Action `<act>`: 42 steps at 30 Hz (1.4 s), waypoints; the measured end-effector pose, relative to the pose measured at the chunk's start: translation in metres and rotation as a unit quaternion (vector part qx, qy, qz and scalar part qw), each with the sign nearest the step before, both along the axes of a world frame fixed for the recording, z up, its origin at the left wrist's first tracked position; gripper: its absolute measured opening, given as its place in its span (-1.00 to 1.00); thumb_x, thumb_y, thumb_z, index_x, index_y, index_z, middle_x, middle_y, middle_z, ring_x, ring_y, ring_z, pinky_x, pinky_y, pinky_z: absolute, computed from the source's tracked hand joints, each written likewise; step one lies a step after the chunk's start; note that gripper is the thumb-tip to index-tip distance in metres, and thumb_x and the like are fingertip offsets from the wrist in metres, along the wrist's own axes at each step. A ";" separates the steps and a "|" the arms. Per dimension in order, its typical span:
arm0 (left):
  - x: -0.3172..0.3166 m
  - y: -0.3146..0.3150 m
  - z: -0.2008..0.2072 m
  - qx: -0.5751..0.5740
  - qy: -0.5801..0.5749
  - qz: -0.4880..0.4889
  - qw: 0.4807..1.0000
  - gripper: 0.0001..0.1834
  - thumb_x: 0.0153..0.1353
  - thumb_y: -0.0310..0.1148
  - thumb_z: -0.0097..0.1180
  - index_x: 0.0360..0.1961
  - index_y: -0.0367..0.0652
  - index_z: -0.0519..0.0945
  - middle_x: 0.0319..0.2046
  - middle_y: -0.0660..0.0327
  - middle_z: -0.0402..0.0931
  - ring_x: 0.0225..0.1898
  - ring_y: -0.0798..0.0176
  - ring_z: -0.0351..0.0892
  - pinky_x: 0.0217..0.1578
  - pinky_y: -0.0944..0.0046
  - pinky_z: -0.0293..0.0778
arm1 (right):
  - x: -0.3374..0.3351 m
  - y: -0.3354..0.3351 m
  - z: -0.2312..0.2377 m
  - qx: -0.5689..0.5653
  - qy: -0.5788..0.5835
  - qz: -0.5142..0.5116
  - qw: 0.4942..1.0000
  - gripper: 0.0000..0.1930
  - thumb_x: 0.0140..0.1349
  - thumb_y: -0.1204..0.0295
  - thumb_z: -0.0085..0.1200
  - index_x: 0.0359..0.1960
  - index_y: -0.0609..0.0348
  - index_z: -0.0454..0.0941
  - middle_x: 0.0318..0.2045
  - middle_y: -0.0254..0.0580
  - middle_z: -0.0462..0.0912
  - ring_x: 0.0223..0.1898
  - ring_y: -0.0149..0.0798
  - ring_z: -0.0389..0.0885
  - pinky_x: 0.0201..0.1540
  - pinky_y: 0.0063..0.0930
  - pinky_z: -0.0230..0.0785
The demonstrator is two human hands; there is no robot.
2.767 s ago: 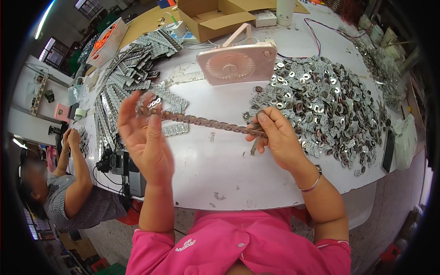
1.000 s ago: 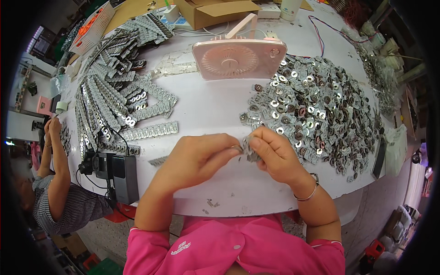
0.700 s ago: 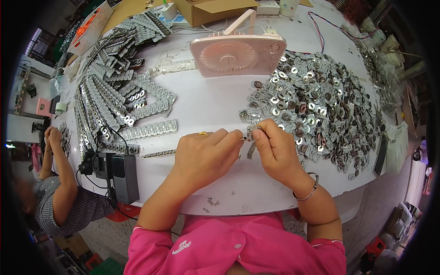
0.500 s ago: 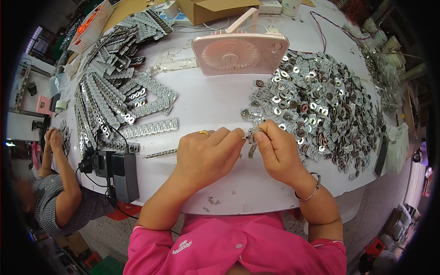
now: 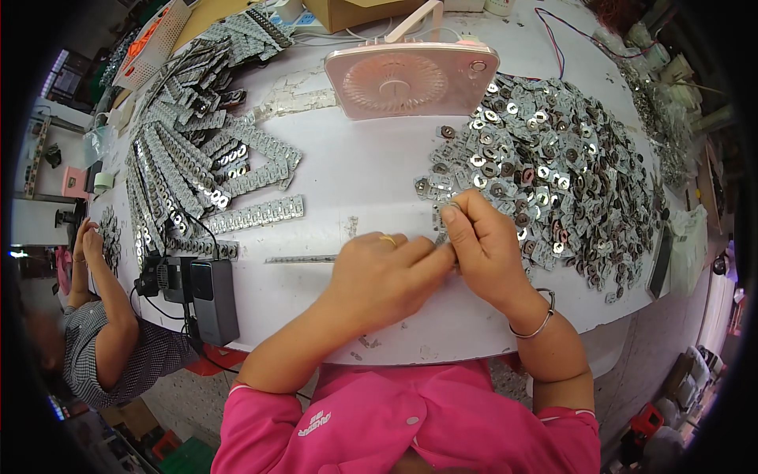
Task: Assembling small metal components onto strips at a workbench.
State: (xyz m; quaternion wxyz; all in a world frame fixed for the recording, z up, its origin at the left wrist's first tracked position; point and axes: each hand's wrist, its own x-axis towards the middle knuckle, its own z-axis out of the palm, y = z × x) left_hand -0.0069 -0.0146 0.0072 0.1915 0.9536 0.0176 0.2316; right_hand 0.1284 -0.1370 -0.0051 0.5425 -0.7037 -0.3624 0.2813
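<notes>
My left hand [image 5: 387,272] is closed around a thin metal strip [image 5: 300,259], whose free end juts out to the left over the white table. Its fingertips meet the fingers of my right hand [image 5: 485,249]. That hand is pinched, thumb against forefinger, with a bit of a small metal piece [image 5: 452,207] showing at the fingertips. Most of that piece is covered by the fingers. Just beyond and right of my right hand spreads a large heap of small metal pieces with round discs [image 5: 553,174].
Rows of joined metal strips [image 5: 260,213] lie piled at the left. A pink fan [image 5: 410,83] stands at the back, near a cardboard box [image 5: 363,12]. A dark power bank [image 5: 213,300] with cables sits at the left front edge. Another person [image 5: 110,316] works at far left.
My left hand has moved right, and the strip went with it, now lying more level. The fingers of my right hand rose slightly. The view shifted a little.
</notes>
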 end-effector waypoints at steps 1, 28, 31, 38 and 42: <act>0.002 -0.002 0.002 -0.007 0.000 0.004 1.000 -0.75 0.02 -0.49 0.28 -0.23 -0.07 0.60 -0.60 0.29 0.47 -0.67 0.18 0.47 -0.63 0.22 0.37 | 0.003 -0.001 0.000 0.006 0.001 -0.013 1.000 -0.81 0.41 0.39 -0.01 -0.34 0.24 0.46 -0.65 -0.28 0.48 -0.61 -0.47 0.40 -0.52 -0.49 0.29; -0.009 0.024 0.011 -0.161 0.149 0.107 0.970 -0.71 0.25 -0.40 0.15 0.01 -0.04 0.59 -0.57 0.14 0.58 -0.57 0.07 0.58 -0.53 0.18 0.42 | 0.023 -0.006 0.003 -0.046 -0.119 0.030 0.991 -0.84 0.29 0.40 0.17 -0.24 0.25 0.68 -0.53 -0.15 0.66 -0.60 -0.36 0.57 -0.50 -0.47 0.38; -0.011 0.028 0.013 -0.187 0.185 0.099 0.960 -0.83 0.25 -0.33 0.16 -0.17 -0.13 0.60 -0.64 0.11 0.55 -0.64 0.11 0.55 -0.56 0.23 0.40 | 0.018 -0.005 0.015 -0.079 0.077 0.103 0.989 -0.82 0.29 0.38 0.20 -0.22 0.24 0.73 -0.57 -0.29 0.65 -0.61 -0.53 0.51 -0.53 -0.59 0.36; -0.021 0.043 0.013 -0.265 0.243 -0.043 0.932 -0.83 0.26 -0.31 0.16 -0.35 -0.20 0.59 -0.67 0.19 0.55 -0.65 0.23 0.55 -0.57 0.29 0.40 | 0.023 -0.005 0.016 -0.142 0.192 0.180 0.954 -0.82 0.28 0.36 0.23 -0.32 0.22 0.75 -0.61 -0.39 0.61 -0.60 -0.57 0.49 -0.56 -0.66 0.33; -0.022 0.040 0.005 -0.259 0.216 -0.014 0.942 -0.86 0.30 -0.35 0.13 -0.33 -0.20 0.60 -0.65 0.21 0.56 -0.65 0.28 0.54 -0.57 0.32 0.40 | 0.006 0.000 0.005 -0.076 0.099 0.171 0.977 -0.81 0.35 0.35 0.13 -0.29 0.22 0.67 -0.57 -0.41 0.61 -0.55 -0.58 0.51 -0.51 -0.68 0.34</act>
